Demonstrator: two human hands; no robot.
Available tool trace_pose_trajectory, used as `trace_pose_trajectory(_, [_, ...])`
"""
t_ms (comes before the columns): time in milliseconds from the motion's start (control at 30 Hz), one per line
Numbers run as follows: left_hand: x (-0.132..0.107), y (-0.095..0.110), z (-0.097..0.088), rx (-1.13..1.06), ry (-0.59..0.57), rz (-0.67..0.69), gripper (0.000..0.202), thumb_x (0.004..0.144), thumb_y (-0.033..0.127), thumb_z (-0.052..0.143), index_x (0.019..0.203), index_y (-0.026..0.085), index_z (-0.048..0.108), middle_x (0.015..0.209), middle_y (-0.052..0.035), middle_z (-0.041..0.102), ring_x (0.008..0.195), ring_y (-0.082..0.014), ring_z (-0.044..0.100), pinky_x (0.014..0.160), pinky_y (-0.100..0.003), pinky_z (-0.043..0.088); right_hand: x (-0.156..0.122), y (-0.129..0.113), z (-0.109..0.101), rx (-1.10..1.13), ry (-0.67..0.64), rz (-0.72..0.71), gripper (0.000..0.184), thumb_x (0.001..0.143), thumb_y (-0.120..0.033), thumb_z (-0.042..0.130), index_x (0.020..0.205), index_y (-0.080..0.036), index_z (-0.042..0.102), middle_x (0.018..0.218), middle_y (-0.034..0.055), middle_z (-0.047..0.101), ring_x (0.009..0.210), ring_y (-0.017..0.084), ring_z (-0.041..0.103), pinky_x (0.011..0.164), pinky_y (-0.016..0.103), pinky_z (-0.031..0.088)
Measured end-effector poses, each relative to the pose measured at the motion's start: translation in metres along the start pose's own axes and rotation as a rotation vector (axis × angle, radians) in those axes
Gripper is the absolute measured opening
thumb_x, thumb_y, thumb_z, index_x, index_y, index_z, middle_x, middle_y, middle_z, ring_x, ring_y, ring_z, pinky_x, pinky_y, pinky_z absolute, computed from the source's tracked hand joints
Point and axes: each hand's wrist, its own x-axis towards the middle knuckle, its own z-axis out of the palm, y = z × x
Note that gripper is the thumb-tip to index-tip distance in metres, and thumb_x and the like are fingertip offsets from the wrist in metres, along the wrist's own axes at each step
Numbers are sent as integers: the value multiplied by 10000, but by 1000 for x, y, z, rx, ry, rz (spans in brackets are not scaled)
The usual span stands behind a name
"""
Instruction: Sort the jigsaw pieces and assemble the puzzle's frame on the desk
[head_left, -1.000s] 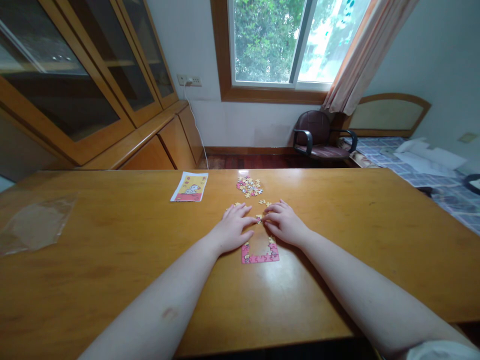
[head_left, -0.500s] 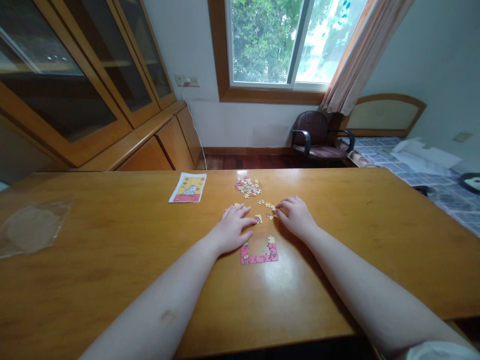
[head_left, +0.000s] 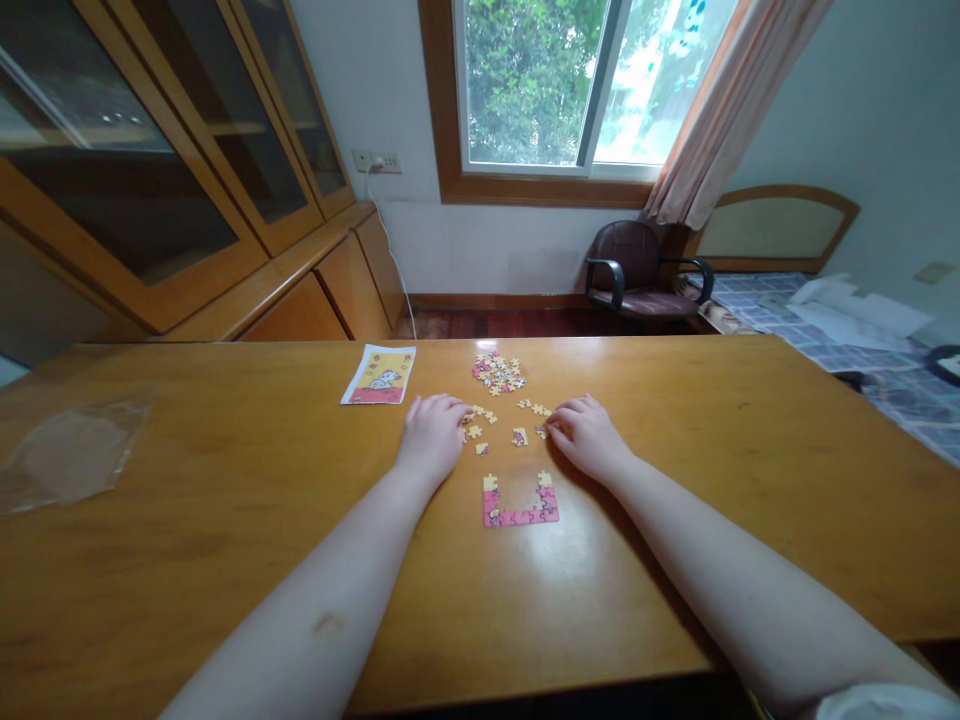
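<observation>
My left hand (head_left: pixel 435 432) rests on the table, fingers loosely stretched, its fingertips at the left edge of several yellow jigsaw pieces (head_left: pixel 475 432). On the other side my right hand (head_left: pixel 587 436) has its thumb and fingers bent together at a small pink-and-yellow jigsaw piece (head_left: pixel 541 432), which its fingertips partly hide. Between the hands lies a single yellow-and-pink piece (head_left: pixel 520 437). Closer to me is a joined U-shaped puzzle border (head_left: pixel 517 518), pink along the bottom with yellow upper ends. A heap of loose pieces (head_left: pixel 498 372) lies beyond the hands.
A printed picture sheet (head_left: pixel 379 376) with a cartoon animal lies left of the heap. Clear plastic film (head_left: pixel 71 450) is at the far left of the wooden table (head_left: pixel 637 600). Behind the table stand a dark armchair (head_left: pixel 628 265) and a bed (head_left: pixel 795 310).
My left hand has moved left, off the middle, uncovering yellow pieces and the border's upper left end. My right hand stays almost in place.
</observation>
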Motion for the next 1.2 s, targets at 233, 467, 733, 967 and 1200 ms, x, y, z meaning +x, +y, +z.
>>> trace_pose_trajectory(233, [4,-16,-6,77,-47,-163,342,825,138,429,1019,255,686,1031,-61,685,974,-270,576,847,-405,449,-2,-2,4,34,26,-66,160,859,-273,540,822,-218,685,902,61,666,898,221,542,1010,455,317])
trace_pose_trajectory(467, [4,-10,-2,78,-101,-86,332,847,192,440,1064,273,677,1018,-69,666,961,-266,567,831,-390,442,-1,-2,4,53,33,-62,158,861,-271,539,825,-217,684,903,62,666,894,215,548,1016,461,314])
trace_pose_trajectory(733, [5,-7,1,36,-99,-66,292,860,216,432,991,254,691,1012,-58,664,954,-244,571,845,-374,439,-2,0,4,66,34,-66,150,855,-264,547,826,-218,686,900,53,669,900,212,550,1020,456,310])
trace_pose_trajectory(967, [6,-10,3,-4,-103,-69,299,874,352,455,1040,266,688,1044,-61,660,975,-253,564,854,-382,439,-2,-3,4,70,42,-65,155,860,-272,545,827,-221,687,900,51,669,891,211,552,1022,459,310])
trace_pose_trajectory(1200, [7,-7,2,20,-117,-95,277,853,334,476,993,249,699,1017,-68,676,952,-259,582,832,-378,452,-2,-2,5,81,52,-87,162,863,-279,543,820,-223,689,901,55,669,884,209,560,1030,475,304])
